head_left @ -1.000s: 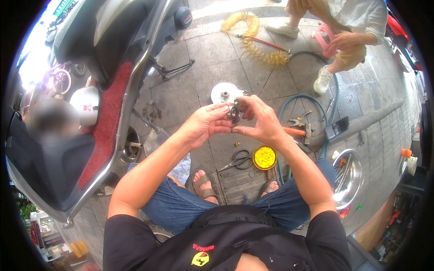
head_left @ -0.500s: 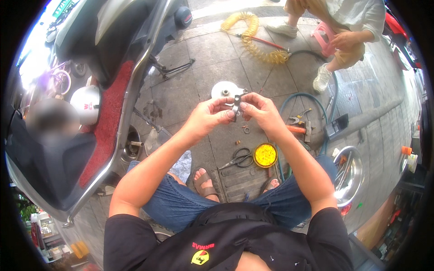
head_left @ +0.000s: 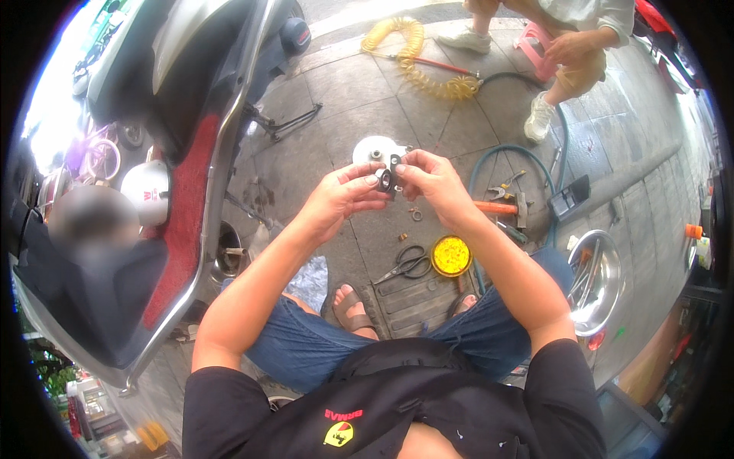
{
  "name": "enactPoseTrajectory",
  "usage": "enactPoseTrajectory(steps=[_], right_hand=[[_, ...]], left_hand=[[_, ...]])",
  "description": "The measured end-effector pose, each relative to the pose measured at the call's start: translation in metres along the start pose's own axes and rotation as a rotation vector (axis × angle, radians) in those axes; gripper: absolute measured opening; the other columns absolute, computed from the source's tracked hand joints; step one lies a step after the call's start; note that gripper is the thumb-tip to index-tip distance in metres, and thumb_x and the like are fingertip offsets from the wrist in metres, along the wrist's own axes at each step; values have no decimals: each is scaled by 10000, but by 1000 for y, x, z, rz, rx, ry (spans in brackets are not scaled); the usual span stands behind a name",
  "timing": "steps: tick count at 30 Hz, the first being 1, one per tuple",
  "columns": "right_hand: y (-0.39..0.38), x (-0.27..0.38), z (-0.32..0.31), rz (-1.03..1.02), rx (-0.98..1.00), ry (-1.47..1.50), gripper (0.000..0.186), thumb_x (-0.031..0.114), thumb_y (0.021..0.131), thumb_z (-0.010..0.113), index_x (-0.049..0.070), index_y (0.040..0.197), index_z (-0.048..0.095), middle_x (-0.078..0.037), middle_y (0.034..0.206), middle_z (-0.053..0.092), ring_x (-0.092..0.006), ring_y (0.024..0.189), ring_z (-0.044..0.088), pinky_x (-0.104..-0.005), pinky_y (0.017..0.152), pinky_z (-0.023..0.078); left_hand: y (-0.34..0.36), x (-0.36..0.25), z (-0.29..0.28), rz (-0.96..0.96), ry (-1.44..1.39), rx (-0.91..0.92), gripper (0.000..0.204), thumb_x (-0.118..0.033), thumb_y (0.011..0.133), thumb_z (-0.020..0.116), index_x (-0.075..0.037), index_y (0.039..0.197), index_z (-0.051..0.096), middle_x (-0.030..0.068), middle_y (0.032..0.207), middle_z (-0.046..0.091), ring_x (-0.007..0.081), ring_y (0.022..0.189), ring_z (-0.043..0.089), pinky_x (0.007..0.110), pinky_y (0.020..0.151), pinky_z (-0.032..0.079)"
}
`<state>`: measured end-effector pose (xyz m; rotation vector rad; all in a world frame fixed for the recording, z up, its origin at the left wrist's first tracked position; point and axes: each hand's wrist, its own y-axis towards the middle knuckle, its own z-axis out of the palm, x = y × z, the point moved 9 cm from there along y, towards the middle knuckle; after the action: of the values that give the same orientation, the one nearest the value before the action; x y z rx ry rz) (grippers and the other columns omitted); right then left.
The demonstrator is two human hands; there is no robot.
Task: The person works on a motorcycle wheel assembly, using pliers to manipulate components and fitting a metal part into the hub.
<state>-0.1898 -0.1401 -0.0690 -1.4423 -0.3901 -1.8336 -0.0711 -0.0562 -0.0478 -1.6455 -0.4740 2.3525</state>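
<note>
My left hand (head_left: pixel 342 200) and my right hand (head_left: pixel 433 182) meet in front of me over the pavement. Between their fingertips is a small dark metal part (head_left: pixel 388 180) with a round hole. The right thumb and fingers pinch its right side, while the left fingertips touch the left side. Its exact kind is too small to tell. Just beyond the hands lies a white round plate (head_left: pixel 370 147) with a raised hub, partly covered by the left fingers. A small metal ring (head_left: pixel 417 216) is on the ground below the right hand.
A scooter (head_left: pixel 200 191) stands at left. Near my feet are scissors (head_left: pixel 411 264) and a tub of yellow grease (head_left: pixel 452 255). To the right lie a hammer (head_left: pixel 497 207), pliers (head_left: pixel 505 185), a hose (head_left: pixel 489 157) and a metal bowl (head_left: pixel 604 302). Another person (head_left: pixel 573 57) sits far right.
Both hands have shifted slightly left with the dark part, which has turned so its round hole shows. My left fingers are more spread than before. The whole view has also moved a little.
</note>
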Motion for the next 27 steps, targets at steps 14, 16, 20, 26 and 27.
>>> enactPoseTrajectory(steps=[14, 16, 20, 26, 27], right_hand=[[1, -1, -2, -18, 62, -56, 218, 185, 921, 644, 22, 1065, 637, -23, 872, 660, -99, 725, 606, -247, 670, 492], [1, -2, -2, -18, 49, -41, 200, 176, 935, 631, 15, 1054, 645, -29, 862, 665, -98, 708, 607, -249, 647, 494], [1, -6, -1, 27, 52, -43, 224, 206, 933, 629, 30, 1071, 630, -27, 873, 665, -102, 733, 614, -253, 670, 496], [5, -19, -8, 67, 21, 2, 169, 205, 937, 622, 57, 1017, 620, -29, 865, 657, -111, 722, 615, -256, 655, 492], [4, -19, -9, 98, 2, 36, 162, 204, 935, 624, 61, 1012, 618, -30, 859, 656, -114, 718, 615, -257, 653, 493]], left_hand=[[1, -8, 7, 77, 224, -19, 476, -214, 929, 654, 16, 1330, 538, 114, 1187, 640, 195, 1032, 654, 328, 915, 533], [1, -8, 6, 73, 206, -20, 477, -224, 926, 661, 12, 1324, 546, 112, 1179, 642, 191, 1023, 653, 324, 908, 531], [2, -9, 4, 105, 281, -40, 469, -194, 905, 693, 15, 1305, 568, 85, 1147, 658, 143, 1019, 633, 295, 881, 519], [1, -35, 1, 203, 517, -77, 461, -152, 883, 703, 31, 1285, 572, 123, 1170, 659, 180, 1062, 624, 315, 920, 504], [2, -50, -2, 232, 598, -69, 452, -147, 881, 699, 30, 1278, 576, 132, 1176, 658, 186, 1068, 622, 319, 929, 501]])
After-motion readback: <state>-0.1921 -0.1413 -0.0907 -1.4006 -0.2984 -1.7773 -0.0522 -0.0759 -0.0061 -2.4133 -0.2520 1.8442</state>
